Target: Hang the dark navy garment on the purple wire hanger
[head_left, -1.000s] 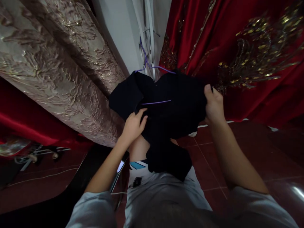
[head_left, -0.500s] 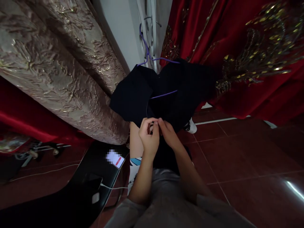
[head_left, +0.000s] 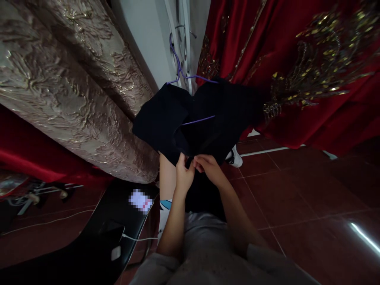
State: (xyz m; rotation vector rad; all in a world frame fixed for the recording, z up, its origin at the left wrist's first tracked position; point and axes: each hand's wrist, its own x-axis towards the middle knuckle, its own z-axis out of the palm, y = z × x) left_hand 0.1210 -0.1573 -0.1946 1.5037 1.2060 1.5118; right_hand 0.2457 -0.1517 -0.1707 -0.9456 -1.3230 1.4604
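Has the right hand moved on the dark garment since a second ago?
Yes. The right hand has left the dark garment's right edge, beside the red embroidered drape, and now pinches the lower middle hem, touching the left hand.

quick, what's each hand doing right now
Left hand: closed, pinching the lower edge of the black garment.
Right hand: closed, pinching the same edge beside it.

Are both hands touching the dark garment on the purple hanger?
Touching. The head view shows the left hand and right hand pinching the lower edge of the dark garment, which hangs on the purple hanger.
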